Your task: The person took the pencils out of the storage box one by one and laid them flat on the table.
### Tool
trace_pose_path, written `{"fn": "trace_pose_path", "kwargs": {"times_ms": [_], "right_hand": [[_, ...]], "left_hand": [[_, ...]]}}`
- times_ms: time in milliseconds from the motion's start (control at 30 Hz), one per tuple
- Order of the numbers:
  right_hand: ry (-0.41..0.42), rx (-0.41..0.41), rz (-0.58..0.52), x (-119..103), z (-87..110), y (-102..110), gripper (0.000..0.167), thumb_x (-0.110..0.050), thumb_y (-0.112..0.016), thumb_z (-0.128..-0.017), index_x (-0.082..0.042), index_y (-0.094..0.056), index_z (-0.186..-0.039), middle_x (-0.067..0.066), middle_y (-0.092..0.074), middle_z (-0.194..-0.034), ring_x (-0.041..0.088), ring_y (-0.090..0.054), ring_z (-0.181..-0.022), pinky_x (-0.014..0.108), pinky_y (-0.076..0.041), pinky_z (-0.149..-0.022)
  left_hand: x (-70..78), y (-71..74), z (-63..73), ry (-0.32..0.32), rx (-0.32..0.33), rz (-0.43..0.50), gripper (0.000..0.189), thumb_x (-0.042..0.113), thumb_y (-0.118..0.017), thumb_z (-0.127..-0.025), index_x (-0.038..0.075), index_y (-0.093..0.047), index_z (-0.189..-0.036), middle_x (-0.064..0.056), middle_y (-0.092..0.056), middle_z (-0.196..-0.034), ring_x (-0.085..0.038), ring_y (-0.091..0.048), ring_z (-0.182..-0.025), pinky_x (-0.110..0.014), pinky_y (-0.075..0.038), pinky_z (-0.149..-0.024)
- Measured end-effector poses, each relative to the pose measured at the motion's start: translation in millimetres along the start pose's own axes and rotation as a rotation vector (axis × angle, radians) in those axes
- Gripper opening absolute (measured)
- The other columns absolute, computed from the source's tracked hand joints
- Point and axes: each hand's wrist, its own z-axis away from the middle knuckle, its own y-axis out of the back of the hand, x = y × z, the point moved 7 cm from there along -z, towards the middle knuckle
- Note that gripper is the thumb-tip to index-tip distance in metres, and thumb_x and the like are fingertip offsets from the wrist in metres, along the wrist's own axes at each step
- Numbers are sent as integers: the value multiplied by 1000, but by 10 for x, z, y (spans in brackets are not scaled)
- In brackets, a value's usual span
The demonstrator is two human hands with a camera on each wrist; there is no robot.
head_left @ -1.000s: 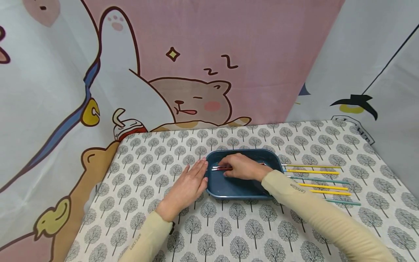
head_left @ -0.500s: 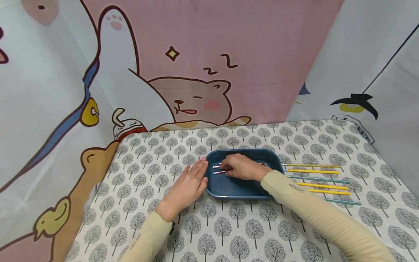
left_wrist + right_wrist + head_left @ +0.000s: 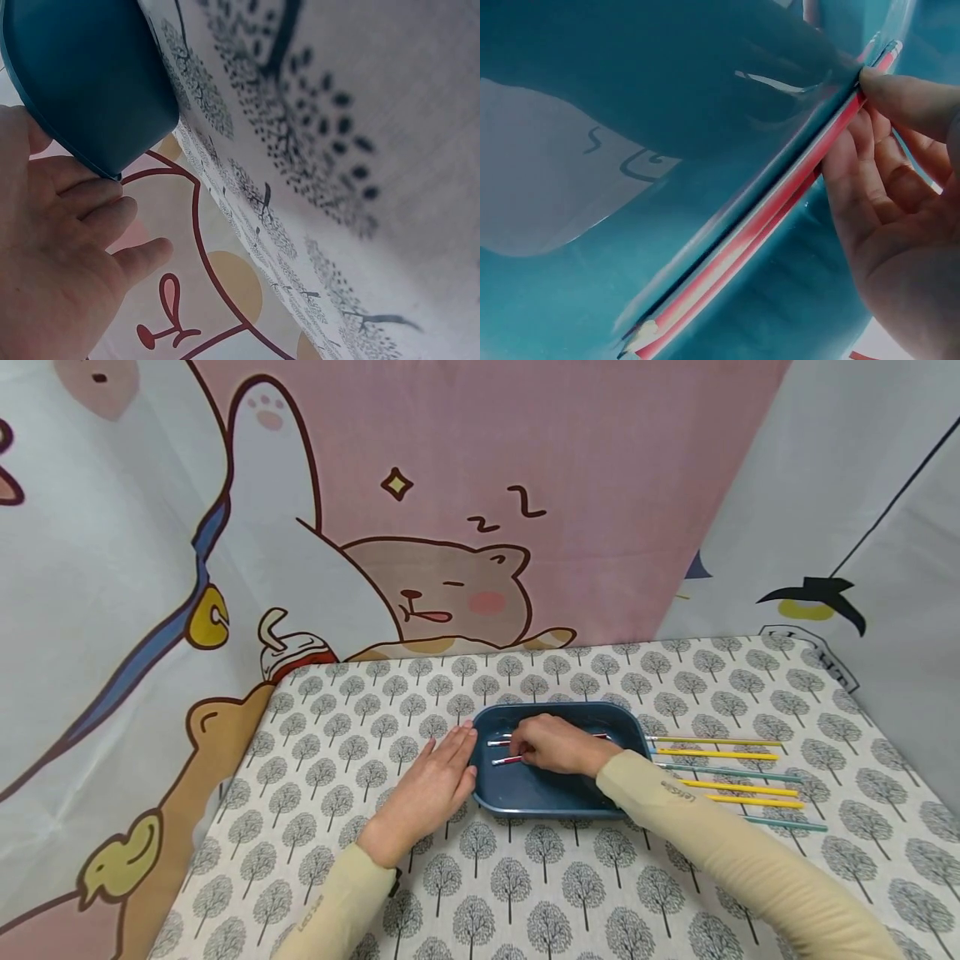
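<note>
A dark blue rectangular tray [image 3: 551,806] stands on the cloth. Against its left end rests my left hand [image 3: 431,781], fingers extended along the rim; the left wrist view has the fingers [image 3: 105,195] at the outer edge. My right hand [image 3: 555,745] reaches into the tray and pinches a red pencil [image 3: 507,761] between thumb and fingers. In the right wrist view this pencil [image 3: 780,187] slants across, its sharpened tip at lower left. A second red pencil [image 3: 497,743] lies farther back in the tray, partly hidden by the right hand.
Right of the tray several pencils lie side by side on the tree-print cloth [image 3: 480,910]: yellow ones [image 3: 742,787] and green ones [image 3: 735,771]. The right sleeve [image 3: 712,835] overlaps some of them. A cartoon-printed curtain [image 3: 570,527] hangs behind the table.
The two red pencils, close together one second ago, are now apart: the held one has shifted toward the near side with my right hand's fingers. My left hand stays in place.
</note>
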Motion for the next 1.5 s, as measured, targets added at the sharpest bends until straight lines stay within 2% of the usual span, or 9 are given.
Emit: {"fn": "trace_pose_path", "kwargs": {"times_ms": [267,533,767,1233,1500], "right_hand": [[4,22,4,-30,16,61,12,-4,-76,-92,-14,-80,-97,-5,-68,-92,8,-63,-82,27,-57,-76],[-10,40,-5,-94,54,205,12,-7,-75,-95,-15,-81,-100,-3,-71,-101,13,-67,-94,35,-58,-88],[12,55,-16,-153,92,326,14,-5,-73,-96,-15,-81,-103,-4,-72,-102,12,-67,-92,32,-58,-83],[14,118,-25,-294,234,606,20,-1,-71,-96,-14,-81,-107,-5,-73,-105,14,-68,-100,37,-57,-93],[41,167,-38,-406,335,789,21,0,-70,-97,-14,-80,-108,-5,-72,-106,10,-68,-97,32,-58,-86]], "left_hand": [[4,7,-7,1,-4,3,56,26,-48,-110,-1,-39,-158,-17,-35,-164,-32,-37,-150,-59,-34,-119],[13,10,-3,-4,-14,1,56,28,-45,-110,-1,-38,-158,-17,-35,-165,-32,-37,-150,-60,-34,-119],[12,-3,-4,-2,-8,4,57,27,-47,-110,-2,-39,-158,-19,-35,-164,-34,-37,-150,-61,-33,-118],[20,8,4,-5,-6,14,57,26,-47,-110,-2,-38,-158,-19,-35,-164,-34,-37,-150,-61,-33,-118],[3,-3,8,1,-6,4,56,27,-47,-110,-2,-39,-157,-19,-35,-164,-32,-35,-151,-61,-33,-119]]}}
